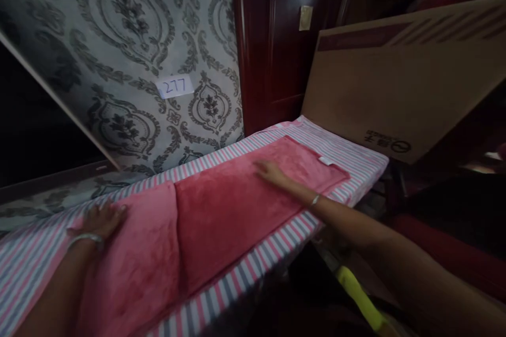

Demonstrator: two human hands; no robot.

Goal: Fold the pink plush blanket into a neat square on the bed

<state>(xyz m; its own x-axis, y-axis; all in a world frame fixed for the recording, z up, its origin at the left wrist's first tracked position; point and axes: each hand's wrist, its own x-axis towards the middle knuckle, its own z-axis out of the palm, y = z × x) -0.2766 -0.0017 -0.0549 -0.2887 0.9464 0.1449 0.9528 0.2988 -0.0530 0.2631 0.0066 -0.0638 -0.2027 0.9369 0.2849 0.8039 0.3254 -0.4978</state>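
Note:
A long plush pink-red cloth [225, 216], like a towel or small blanket, lies spread along a striped surface. Its left section is a lighter pink flap [146, 253], with an edge running across the cloth. A small white tag [326, 160] sticks out at the far right end. My left hand [103, 219], with a bangle at the wrist, rests palm down on the lighter flap near its far left edge, fingers spread. Over the right half of the cloth, my right hand [271, 172] touches the plush, fingers outstretched and slightly blurred. Neither hand grips anything.
The cloth lies on a narrow board with a striped cover [336, 142]. Behind stand a patterned wall with a "277" paper [175, 86] and a dark red door [276, 37]. A large cardboard box [403, 79] leans at the right; something yellow-green [359, 295] is below.

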